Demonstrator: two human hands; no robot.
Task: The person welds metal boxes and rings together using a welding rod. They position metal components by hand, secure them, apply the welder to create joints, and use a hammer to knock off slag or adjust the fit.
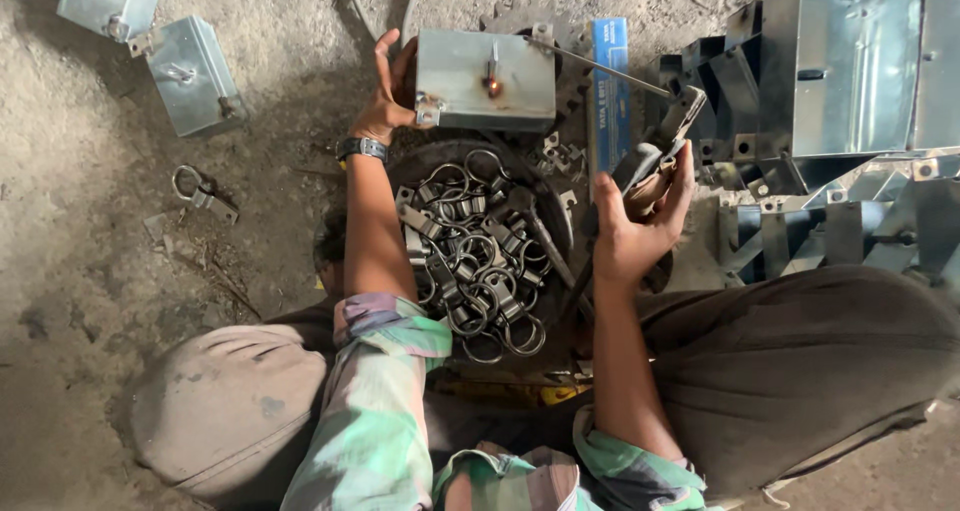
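My left hand point(388, 86) grips the left edge of a small grey metal box point(470, 76) that stands on a dark round work surface. A glowing orange weld spot point(492, 86) shows on the box face, at a small metal fitting. My right hand point(640, 221) is closed around a welding electrode holder point(660, 146). Its thin rod point(600, 68) reaches left toward the top of the box. Between my forearms lies a heap of metal ring handles point(475, 261) in a round pan.
Two finished metal boxes point(190, 71) lie on the dirt floor at upper left, with a loose ring handle point(195, 191) nearby. A blue electrode packet point(608, 91) sits right of the box. Stacked sheet-metal parts point(840, 121) fill the right side. My knees frame the bottom.
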